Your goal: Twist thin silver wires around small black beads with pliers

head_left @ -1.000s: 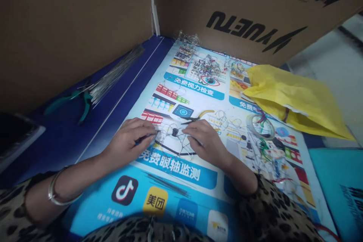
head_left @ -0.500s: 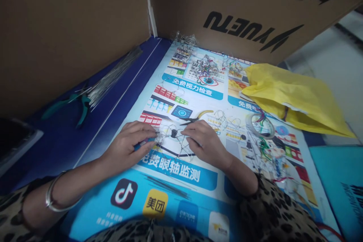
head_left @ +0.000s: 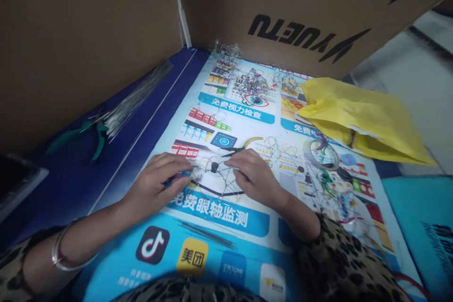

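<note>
A bent piece of thin silvery wire [head_left: 218, 193], shaped in loops, lies between my two hands over the printed sheet. My left hand [head_left: 159, 179] pinches its left side with thumb and fingertips. At its right side my right hand [head_left: 253, 177] has thumb and index finger closed on the wire. The exact grip points are too fine to make out. Just beyond the right fingers lie pliers [head_left: 247, 144] with dark jaws and a yellow handle, partly hidden by that hand.
Teal-handled pliers [head_left: 97, 144] and a bundle of straight wires [head_left: 136, 96] lie on the left. Tangled wire pieces [head_left: 253, 85] sit at the back, near a cardboard wall [head_left: 219, 9]. On the right are a tape roll [head_left: 335, 163], a yellow bag [head_left: 368, 115] and a turquoise item [head_left: 410, 217].
The view has shifted slightly, moving the background a little to the left. Both hands stay at the wire piece with almost the same pose.
</note>
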A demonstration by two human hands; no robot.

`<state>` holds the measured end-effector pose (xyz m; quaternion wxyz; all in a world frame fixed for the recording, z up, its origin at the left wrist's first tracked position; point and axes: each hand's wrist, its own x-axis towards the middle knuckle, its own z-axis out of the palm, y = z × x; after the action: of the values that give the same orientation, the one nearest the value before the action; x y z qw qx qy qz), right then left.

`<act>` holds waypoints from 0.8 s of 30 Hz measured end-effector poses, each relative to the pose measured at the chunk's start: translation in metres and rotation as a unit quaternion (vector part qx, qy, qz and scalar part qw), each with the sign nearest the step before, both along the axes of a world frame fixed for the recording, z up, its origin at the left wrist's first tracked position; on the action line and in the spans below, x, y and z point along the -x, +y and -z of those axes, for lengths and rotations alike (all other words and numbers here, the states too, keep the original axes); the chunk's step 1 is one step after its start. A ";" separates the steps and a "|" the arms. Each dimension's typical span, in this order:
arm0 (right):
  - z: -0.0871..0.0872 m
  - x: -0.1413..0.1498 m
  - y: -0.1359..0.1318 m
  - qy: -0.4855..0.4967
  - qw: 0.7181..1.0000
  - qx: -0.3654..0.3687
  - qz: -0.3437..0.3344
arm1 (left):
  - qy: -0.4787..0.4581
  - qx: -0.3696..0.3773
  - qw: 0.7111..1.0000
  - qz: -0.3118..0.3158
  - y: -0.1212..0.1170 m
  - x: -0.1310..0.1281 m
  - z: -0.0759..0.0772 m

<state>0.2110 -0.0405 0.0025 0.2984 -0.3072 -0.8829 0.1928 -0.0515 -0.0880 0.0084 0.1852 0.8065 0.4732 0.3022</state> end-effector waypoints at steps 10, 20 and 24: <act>0.000 -0.002 -0.001 0.084 0.992 -0.010 0.094 | 0.000 -0.001 1.000 0.004 -0.001 0.000 -0.001; 0.000 -0.004 -0.001 0.076 0.992 0.006 0.103 | 0.005 -0.003 1.000 0.006 0.000 -0.001 -0.003; 0.002 -0.005 -0.001 0.064 0.991 -0.002 0.120 | 0.004 -0.005 1.000 0.006 0.000 -0.001 -0.003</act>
<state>0.2157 -0.0411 0.0008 0.3760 -0.3977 -0.8188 0.1731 -0.0504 -0.0877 0.0113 0.1812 0.8114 0.4677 0.2999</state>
